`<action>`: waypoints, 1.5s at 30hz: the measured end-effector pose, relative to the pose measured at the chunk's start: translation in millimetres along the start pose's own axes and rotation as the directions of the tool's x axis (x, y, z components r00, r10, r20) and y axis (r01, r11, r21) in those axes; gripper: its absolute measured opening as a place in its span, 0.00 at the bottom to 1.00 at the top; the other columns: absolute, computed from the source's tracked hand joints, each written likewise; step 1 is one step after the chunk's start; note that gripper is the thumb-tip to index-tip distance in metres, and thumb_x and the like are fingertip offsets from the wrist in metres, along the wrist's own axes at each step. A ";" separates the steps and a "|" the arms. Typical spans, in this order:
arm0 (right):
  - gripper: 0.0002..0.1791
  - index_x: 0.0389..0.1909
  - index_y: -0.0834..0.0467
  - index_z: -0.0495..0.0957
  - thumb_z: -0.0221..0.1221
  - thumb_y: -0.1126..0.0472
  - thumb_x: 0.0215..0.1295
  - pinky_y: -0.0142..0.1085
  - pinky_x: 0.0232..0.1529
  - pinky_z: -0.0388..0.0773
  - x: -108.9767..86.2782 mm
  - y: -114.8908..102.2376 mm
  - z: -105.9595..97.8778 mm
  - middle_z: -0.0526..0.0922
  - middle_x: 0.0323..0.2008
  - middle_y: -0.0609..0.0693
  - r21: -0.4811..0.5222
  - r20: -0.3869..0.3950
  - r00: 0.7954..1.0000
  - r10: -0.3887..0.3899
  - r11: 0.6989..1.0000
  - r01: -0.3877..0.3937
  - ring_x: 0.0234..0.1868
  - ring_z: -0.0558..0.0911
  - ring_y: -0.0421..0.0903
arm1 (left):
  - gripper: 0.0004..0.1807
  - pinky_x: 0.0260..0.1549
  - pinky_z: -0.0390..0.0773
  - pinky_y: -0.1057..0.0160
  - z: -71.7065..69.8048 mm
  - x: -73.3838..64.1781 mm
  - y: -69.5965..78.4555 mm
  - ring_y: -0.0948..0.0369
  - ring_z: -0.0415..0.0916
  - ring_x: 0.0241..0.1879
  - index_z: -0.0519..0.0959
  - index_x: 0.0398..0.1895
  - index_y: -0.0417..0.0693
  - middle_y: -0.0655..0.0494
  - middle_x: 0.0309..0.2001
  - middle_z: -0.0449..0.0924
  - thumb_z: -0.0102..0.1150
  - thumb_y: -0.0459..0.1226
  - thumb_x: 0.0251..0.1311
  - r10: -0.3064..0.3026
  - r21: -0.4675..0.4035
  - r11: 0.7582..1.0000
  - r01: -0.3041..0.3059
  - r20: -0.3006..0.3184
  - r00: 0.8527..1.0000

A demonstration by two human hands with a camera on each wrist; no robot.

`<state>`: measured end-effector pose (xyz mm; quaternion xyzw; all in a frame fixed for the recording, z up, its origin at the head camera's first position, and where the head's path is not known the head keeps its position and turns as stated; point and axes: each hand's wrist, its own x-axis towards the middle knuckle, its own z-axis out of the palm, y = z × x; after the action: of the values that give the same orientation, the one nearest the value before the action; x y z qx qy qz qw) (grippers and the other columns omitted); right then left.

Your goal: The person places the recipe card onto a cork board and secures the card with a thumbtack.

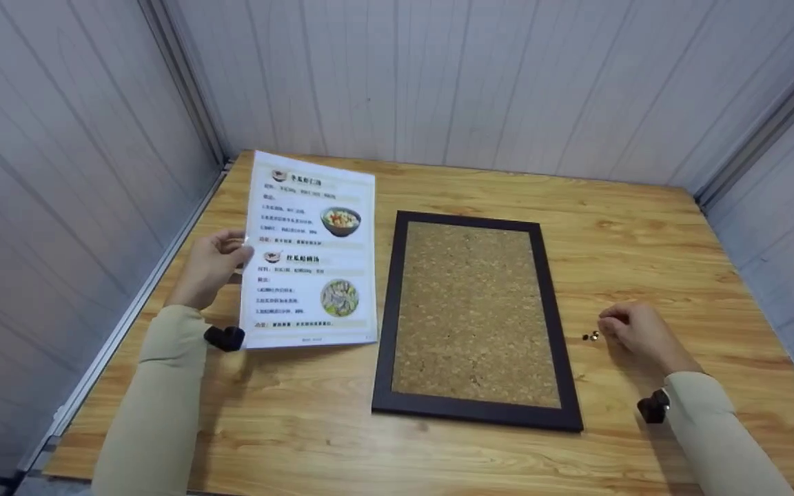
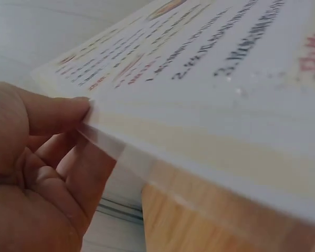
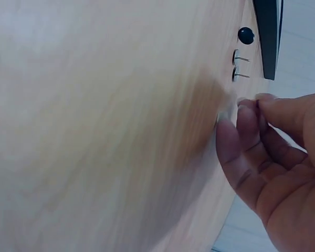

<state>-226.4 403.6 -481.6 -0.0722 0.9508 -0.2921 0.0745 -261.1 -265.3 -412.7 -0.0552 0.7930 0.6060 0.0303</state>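
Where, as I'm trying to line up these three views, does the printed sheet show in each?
Head: the printed sheet is left of centre, its left edge in the left hand.
Left wrist: across the upper right, running off the picture.
Right wrist: not in it.
Shared landmark: the wooden tabletop, visible in all three.

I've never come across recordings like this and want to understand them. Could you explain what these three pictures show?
There's no machine at work: you see a person's bare left hand and right hand. The wide picture is taken from the person's head, the two close-ups from each wrist. A dark-framed cork board lies on the wooden table, with small pins to its right. The left hand pinches the left edge of a printed sheet. The right hand is beside the pins; whether its fingertips hold one is unclear.
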 end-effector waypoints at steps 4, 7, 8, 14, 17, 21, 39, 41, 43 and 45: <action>0.12 0.47 0.73 0.81 0.53 0.69 0.73 0.36 0.33 0.81 0.4 -0.9 0.4 0.86 0.37 0.60 0.034 -0.004 1.000 0.005 0.999 -0.005 0.36 0.84 0.50 | 0.21 0.37 0.85 0.60 2.4 -1.8 12.6 0.60 0.83 0.39 0.70 0.65 0.35 0.45 0.48 0.81 0.52 0.31 0.72 0.036 -0.057 0.998 -0.041 -0.077 0.996; 0.12 0.47 0.71 0.82 0.53 0.68 0.73 0.39 0.35 0.82 1.0 -2.5 -1.8 0.86 0.38 0.60 0.018 -0.029 1.000 0.002 1.000 -0.001 0.38 0.84 0.52 | 0.20 0.35 0.85 0.61 6.4 -1.0 18.7 0.58 0.83 0.39 0.72 0.64 0.37 0.47 0.47 0.82 0.53 0.32 0.71 0.046 -0.076 0.996 -0.054 -0.099 0.994; 0.12 0.46 0.71 0.82 0.53 0.68 0.73 0.42 0.36 0.82 0.9 -2.8 -2.1 0.86 0.39 0.60 0.012 -0.034 0.999 0.000 1.000 0.000 0.39 0.84 0.53 | 0.20 0.34 0.85 0.62 7.0 -0.6 19.9 0.58 0.83 0.39 0.73 0.63 0.37 0.47 0.47 0.83 0.54 0.32 0.71 0.047 -0.082 0.995 -0.056 -0.103 0.994; 0.11 0.47 0.68 0.83 0.55 0.66 0.73 0.46 0.41 0.82 0.2 -4.3 5.3 0.85 0.41 0.59 0.025 -0.002 1.000 0.029 0.999 -0.029 0.43 0.83 0.56 | 0.19 0.31 0.85 0.63 0.0 -3.8 25.2 0.59 0.83 0.37 0.73 0.62 0.36 0.49 0.45 0.81 0.54 0.30 0.70 0.070 -0.137 0.986 -0.090 -0.144 0.987; 0.12 0.47 0.68 0.83 0.55 0.65 0.73 0.46 0.41 0.82 0.4 -5.8 8.1 0.85 0.42 0.60 0.034 0.010 0.999 0.052 0.998 -0.052 0.44 0.82 0.56 | 0.17 0.29 0.84 0.64 -3.1 -5.4 29.1 0.59 0.81 0.38 0.72 0.61 0.37 0.48 0.45 0.78 0.51 0.30 0.71 0.093 -0.181 0.975 -0.125 -0.174 0.980; 0.12 0.48 0.67 0.82 0.54 0.65 0.74 0.48 0.43 0.81 -1.0 -6.8 8.0 0.85 0.43 0.60 0.035 0.008 0.997 0.081 0.996 -0.081 0.45 0.82 0.56 | 0.14 0.30 0.84 0.65 -0.8 -6.1 34.5 0.58 0.80 0.38 0.69 0.59 0.40 0.46 0.46 0.74 0.45 0.31 0.74 0.123 -0.265 0.949 -0.173 -0.194 0.973; 0.09 0.43 0.70 0.83 0.58 0.69 0.70 0.46 0.39 0.80 27.5 -19.2 10.5 0.84 0.39 0.62 0.008 -0.063 0.997 -0.036 0.999 0.037 0.39 0.81 0.56 | 0.17 0.33 0.86 0.54 77.3 1.4 24.2 0.51 0.84 0.41 0.64 0.59 0.42 0.39 0.52 0.77 0.47 0.25 0.70 0.089 -0.413 0.908 -0.069 0.029 0.996; 0.09 0.43 0.70 0.83 0.59 0.68 0.70 0.44 0.38 0.79 26.0 -21.8 10.7 0.84 0.39 0.62 0.006 -0.068 0.997 -0.044 0.999 0.044 0.39 0.82 0.55 | 0.18 0.33 0.86 0.54 93.9 4.0 21.1 0.51 0.84 0.40 0.64 0.60 0.40 0.39 0.52 0.77 0.47 0.24 0.69 0.086 -0.404 0.913 -0.055 0.061 0.994; 0.09 0.43 0.69 0.83 0.59 0.67 0.70 0.40 0.36 0.79 24.4 -24.7 9.9 0.85 0.38 0.61 0.011 -0.082 0.995 -0.062 0.998 0.063 0.38 0.82 0.54 | 0.20 0.33 0.86 0.53 110.4 6.4 18.6 0.50 0.84 0.40 0.64 0.61 0.38 0.39 0.52 0.78 0.48 0.23 0.68 0.090 -0.385 0.922 -0.045 0.098 0.991; 0.09 0.43 0.69 0.84 0.60 0.66 0.70 0.35 0.34 0.78 22.1 -29.3 9.7 0.85 0.38 0.61 0.028 -0.096 0.992 -0.080 0.996 0.083 0.37 0.82 0.53 | 0.21 0.34 0.85 0.53 127.0 8.7 16.6 0.49 0.84 0.40 0.65 0.62 0.38 0.39 0.51 0.78 0.49 0.23 0.67 0.085 -0.357 0.933 -0.034 0.127 0.988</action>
<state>-243.6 370.4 -475.2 -0.0957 0.9448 -0.3129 0.0183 -274.2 -138.9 -431.4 0.0070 0.6681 0.7419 0.0571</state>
